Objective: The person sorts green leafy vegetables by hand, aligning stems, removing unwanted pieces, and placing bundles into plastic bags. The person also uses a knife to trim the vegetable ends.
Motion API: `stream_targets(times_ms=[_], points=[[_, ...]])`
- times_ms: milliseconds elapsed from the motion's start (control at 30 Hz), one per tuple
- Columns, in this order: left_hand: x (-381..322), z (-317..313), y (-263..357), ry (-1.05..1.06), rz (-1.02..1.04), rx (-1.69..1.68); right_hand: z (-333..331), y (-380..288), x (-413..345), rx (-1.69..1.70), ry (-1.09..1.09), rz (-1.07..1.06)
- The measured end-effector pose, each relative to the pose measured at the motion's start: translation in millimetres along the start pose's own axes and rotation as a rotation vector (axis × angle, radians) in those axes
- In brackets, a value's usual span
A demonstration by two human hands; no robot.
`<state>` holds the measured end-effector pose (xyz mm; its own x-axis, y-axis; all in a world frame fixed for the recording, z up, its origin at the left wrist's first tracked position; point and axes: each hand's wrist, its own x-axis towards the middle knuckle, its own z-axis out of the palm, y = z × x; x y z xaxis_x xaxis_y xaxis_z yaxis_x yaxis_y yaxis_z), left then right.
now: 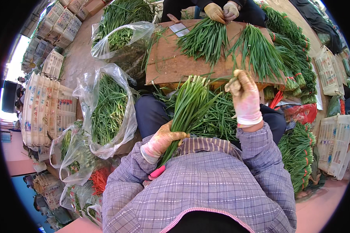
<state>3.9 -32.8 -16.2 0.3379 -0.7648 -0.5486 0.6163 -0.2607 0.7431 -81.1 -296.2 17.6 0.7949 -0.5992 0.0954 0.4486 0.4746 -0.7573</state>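
My left hand, in a stained glove, is closed around a bunch of long green leafy stalks, which look like Chinese chives. Their pale cut ends point away from me. My right hand, gloved too, is raised to the right of the bunch, near the front edge of the wooden board; its fingers are bent, and a thin green blade lies at the fingertips. Whether the fingers pinch that blade cannot be told. Loose greens lie in my lap below both hands.
Across the board a person's gloved hands hold greens beside a cleaver. Another fanned pile lies on the board. Plastic bags of greens stand left; banded bundles are stacked right. Plastic crates stand farther left, red ties below.
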Motion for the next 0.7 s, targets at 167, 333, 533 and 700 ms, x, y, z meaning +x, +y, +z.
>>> stream_targets(times_ms=[167, 333, 533, 700], points=[[-2, -7, -2, -0.03, 0.029, -0.018, -1, -72, -3, -0.377, -0.633, 0.634], [-1, -13, -2, -0.106, 0.048, -0.084, 0, -43, -10, -0.837, -0.256, 0.539], [-4, -6, 2, -0.202, 0.069, 0.05, 0, 14, -10, -1.445, -0.243, -0.307], [-8, -5, 6, -0.279, 0.001, 0.042, 6, 8, 0, -1.736, -0.414, -0.614]])
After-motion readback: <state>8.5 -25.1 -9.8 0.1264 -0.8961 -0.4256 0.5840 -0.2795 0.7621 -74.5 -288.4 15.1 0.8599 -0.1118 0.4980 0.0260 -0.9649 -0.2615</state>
